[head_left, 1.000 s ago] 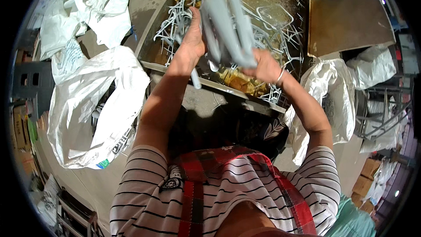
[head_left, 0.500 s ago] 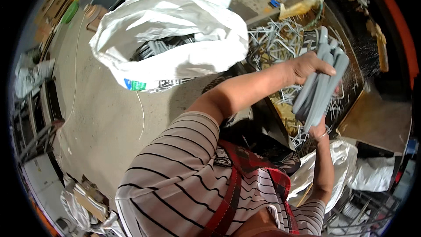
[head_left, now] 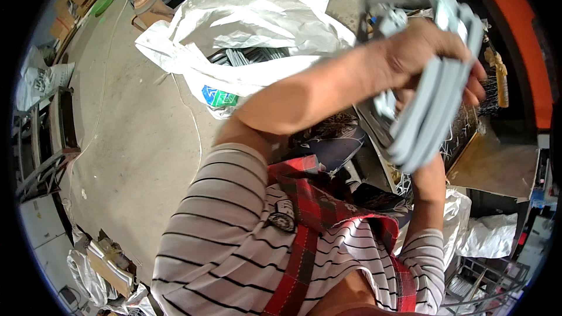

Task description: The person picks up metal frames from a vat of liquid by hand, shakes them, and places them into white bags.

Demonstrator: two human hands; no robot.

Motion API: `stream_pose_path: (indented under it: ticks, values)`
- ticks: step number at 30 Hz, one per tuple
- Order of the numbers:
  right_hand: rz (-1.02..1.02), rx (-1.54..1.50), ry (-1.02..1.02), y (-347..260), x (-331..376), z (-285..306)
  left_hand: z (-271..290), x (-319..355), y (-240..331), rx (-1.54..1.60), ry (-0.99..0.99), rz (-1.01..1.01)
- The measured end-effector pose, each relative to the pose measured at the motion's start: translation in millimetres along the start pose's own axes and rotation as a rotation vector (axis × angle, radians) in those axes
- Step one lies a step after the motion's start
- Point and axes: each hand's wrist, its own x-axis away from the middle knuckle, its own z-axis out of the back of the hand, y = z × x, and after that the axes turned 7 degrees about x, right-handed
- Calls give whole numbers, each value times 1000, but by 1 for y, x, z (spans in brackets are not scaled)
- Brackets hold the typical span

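A bundle of long grey plastic pieces [head_left: 430, 105] is held up above a bin on my right, tilted and smeared by motion. Across its upper part, my left hand [head_left: 426, 50] is closed from above. My right hand [head_left: 475, 86] grips the same bundle from behind and below; its palm is hidden, and fingers show at the edges. To the left stands a large open white sack [head_left: 263, 73] with similar grey pieces [head_left: 254, 55] inside. The bin [head_left: 374, 140] is mostly covered by my arms and the bundle.
A brown board [head_left: 494, 167] leans right of the bin, near an orange upright [head_left: 527, 41]. White plastic bags [head_left: 489, 234] lie at lower right. A metal rack [head_left: 52, 140] stands at far left. A thin cord [head_left: 99, 114] runs over the floor. A brown jug [head_left: 149, 9] stands behind the sack.
Both hands have lifted the bundle up, and it looks larger and more blurred. My left forearm now covers much of the bin. The view has shifted, with the sack slightly farther right.
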Motion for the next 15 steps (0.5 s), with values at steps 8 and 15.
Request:
stream_pose_path:
  ticks: [8,15]
  values:
    - [-13,594,122,65,-83,-80,120,65,148,-329,387,-39]
    - [-371,-148,-142,72,-22,-122,175,172,67,162,1054,711]
